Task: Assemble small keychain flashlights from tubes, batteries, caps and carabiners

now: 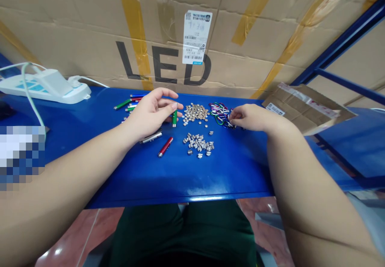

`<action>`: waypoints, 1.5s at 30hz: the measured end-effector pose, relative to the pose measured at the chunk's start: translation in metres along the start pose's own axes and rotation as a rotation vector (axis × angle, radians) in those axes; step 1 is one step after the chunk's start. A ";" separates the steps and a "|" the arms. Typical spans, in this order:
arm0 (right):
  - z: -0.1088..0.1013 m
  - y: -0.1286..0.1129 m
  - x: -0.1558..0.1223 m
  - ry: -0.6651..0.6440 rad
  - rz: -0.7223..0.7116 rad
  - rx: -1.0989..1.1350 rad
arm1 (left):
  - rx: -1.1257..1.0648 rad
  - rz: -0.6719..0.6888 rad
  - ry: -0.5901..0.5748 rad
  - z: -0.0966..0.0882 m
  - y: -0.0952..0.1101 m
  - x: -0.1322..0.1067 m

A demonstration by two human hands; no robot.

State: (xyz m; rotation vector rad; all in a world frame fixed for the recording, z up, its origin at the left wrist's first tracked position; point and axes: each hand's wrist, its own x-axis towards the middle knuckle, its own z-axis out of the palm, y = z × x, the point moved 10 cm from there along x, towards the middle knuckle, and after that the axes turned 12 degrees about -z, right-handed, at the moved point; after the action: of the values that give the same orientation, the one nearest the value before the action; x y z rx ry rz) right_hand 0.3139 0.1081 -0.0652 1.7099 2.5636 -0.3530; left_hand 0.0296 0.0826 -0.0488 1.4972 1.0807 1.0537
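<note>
A slim green penlight (174,118) hangs upright, pinched between the thumb and fingers of my left hand (150,112). My right hand (249,117) is at the right side of a tangled pile of coloured carabiners (219,112), its fingertips closed on one at the pile's edge. Between my hands lies a heap of button cells (196,112). Nearer to me are several small silver caps (199,142). A red penlight (165,147) and a silver penlight (151,137) lie below my left hand, which partly hides more coloured penlights (122,104) behind it.
A large cardboard box (168,18) marked LED stands along the back of the blue table (180,182). At the left sits a white power strip (54,88) with plugs and cables. On the right are a smaller cardboard box (309,106) and a blue metal frame (339,42).
</note>
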 end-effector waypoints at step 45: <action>-0.013 -0.143 -0.019 0.562 -0.890 0.510 | 0.036 -0.164 -0.271 0.037 -0.019 -0.005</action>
State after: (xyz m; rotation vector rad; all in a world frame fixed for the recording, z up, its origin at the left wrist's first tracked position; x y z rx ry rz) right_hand 0.1918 0.0414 -0.0262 0.6266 3.8203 -0.6641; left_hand 0.0620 0.0727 -0.0733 1.5025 1.0140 0.6988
